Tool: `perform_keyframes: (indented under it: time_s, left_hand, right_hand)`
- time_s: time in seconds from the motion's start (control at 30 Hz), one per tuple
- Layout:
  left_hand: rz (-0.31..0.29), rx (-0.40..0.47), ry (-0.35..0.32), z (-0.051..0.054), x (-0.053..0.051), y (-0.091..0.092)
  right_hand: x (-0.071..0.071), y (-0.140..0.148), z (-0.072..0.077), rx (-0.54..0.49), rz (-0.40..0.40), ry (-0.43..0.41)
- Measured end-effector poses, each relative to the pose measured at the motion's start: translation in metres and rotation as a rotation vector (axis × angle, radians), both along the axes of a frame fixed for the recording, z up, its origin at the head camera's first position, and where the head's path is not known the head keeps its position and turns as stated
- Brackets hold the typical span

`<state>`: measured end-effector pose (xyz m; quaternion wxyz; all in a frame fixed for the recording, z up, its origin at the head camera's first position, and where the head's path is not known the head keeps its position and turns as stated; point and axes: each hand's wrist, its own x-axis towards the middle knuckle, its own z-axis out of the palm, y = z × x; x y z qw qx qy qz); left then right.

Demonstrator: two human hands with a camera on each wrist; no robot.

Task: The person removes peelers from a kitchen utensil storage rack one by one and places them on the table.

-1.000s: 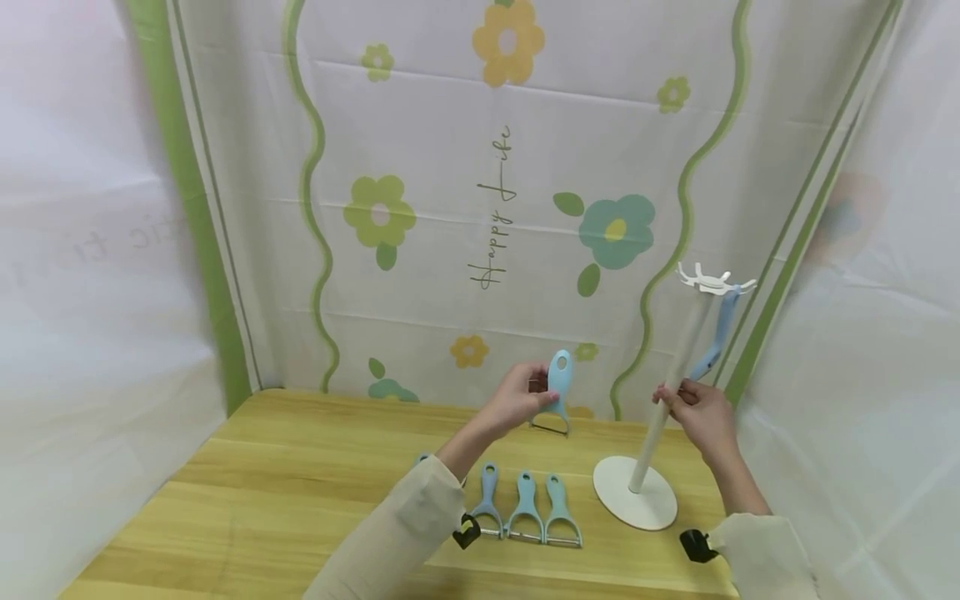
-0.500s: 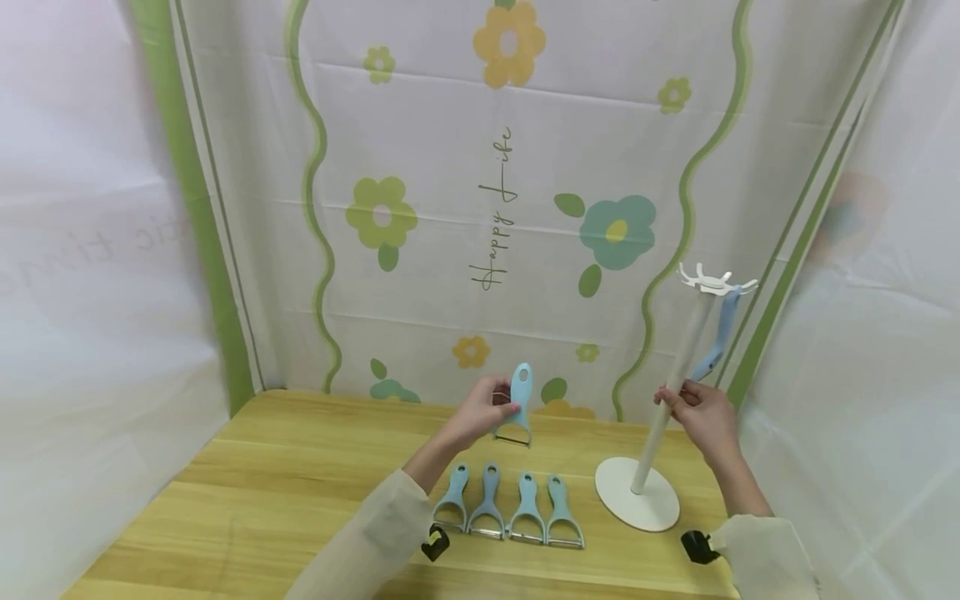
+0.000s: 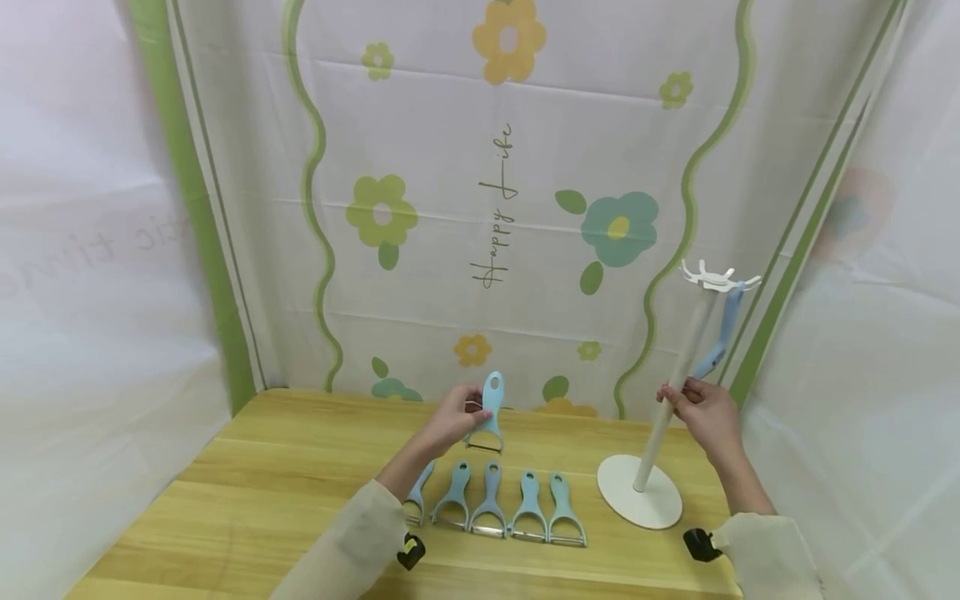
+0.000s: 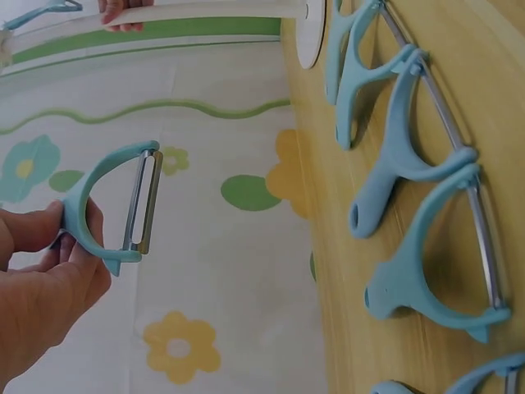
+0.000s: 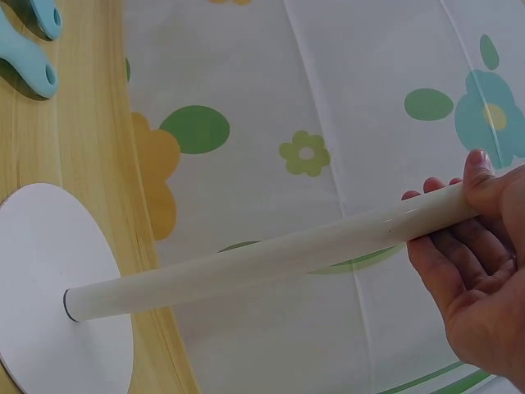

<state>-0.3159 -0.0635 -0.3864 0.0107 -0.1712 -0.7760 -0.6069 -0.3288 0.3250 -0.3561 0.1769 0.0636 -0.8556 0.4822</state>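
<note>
My left hand (image 3: 450, 423) pinches a light blue peeler (image 3: 491, 400) by its handle, lifted above the table with the blade end down. In the left wrist view its metal blade (image 4: 142, 202) shows plainly. My right hand (image 3: 708, 418) grips the white pole of a stand (image 3: 682, 354) partway up; the right wrist view shows thumb and fingers around the pole (image 5: 271, 254). From one of the hooks at the stand's top hangs a bluish peeler (image 3: 726, 329). Below my left hand several peelers (image 3: 490, 500) lie in a row, the leftmost partly covered by my left sleeve.
The stand's round white base (image 3: 640, 493) rests on the wooden table (image 3: 247, 500), right of the peeler row. A flower-printed curtain (image 3: 427, 275) hangs behind the table, with pale sheets on both sides.
My left hand has moved left and slightly down, away from the stand, still holding the peeler. More of the row on the table shows. My right hand stays on the pole.
</note>
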Motion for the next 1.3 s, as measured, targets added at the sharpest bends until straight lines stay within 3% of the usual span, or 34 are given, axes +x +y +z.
perform_keyframes:
  time_s: [0.47,0.83,1.3]
  left_hand:
    - [0.021,-0.026,-0.010,-0.012,0.006,-0.036]
    - [0.056,-0.038,-0.036,-0.032,0.009,-0.065]
    - [0.147,-0.068,-0.107,-0.050,0.017,-0.101]
  right_hand:
    - [-0.001,0.002,-0.001,-0.026,0.016,0.007]
    - [0.001,0.000,0.000,-0.006,0.006,0.012]
    - [0.002,0.000,0.001,-0.005,0.000,0.001]
